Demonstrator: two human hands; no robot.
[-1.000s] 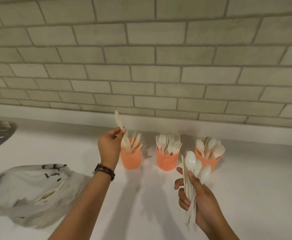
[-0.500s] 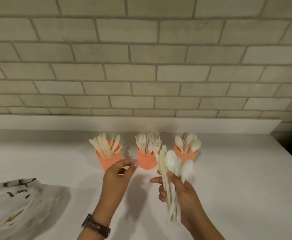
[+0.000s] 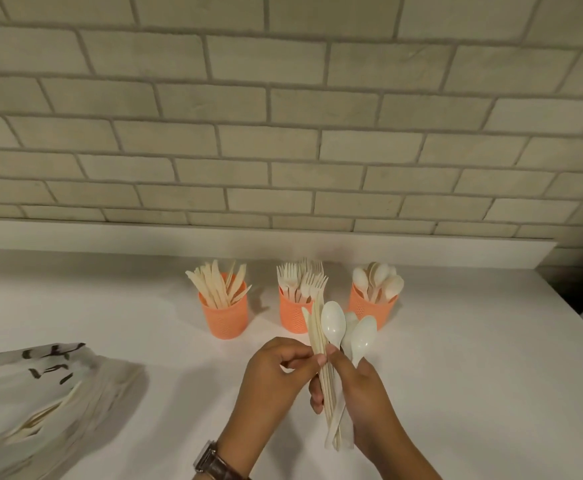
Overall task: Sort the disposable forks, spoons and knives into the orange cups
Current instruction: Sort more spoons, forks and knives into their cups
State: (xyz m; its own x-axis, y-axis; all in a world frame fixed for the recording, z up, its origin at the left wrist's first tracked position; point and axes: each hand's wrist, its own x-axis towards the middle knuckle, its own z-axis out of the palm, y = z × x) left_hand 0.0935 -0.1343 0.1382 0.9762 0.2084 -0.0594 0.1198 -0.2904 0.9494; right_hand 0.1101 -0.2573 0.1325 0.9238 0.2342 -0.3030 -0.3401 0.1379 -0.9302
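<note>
The right hand (image 3: 369, 403) is wrapped round an upright bundle (image 3: 328, 389) of knives and spoons. The left hand (image 3: 269, 379) pinches 1 knife (image 3: 316, 327) at the bundle's left edge, fingertips (image 3: 319, 360) touching it. Draw it straight up and ease the right grip slightly, so nothing follows. Behind the bundle stand 3 orange cups: knife cup (image 3: 226, 318) to its left, fork cup (image 3: 292, 315) directly behind, spoon cup (image 3: 361, 306) to its right.

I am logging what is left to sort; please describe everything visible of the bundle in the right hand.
The bundle is plastic-looking cutlery: flat cream pieces on the left, white spoons on the right, bowls up. It stands nearly upright above the counter, gripped by the right hand; the left hand pinches it.
</note>
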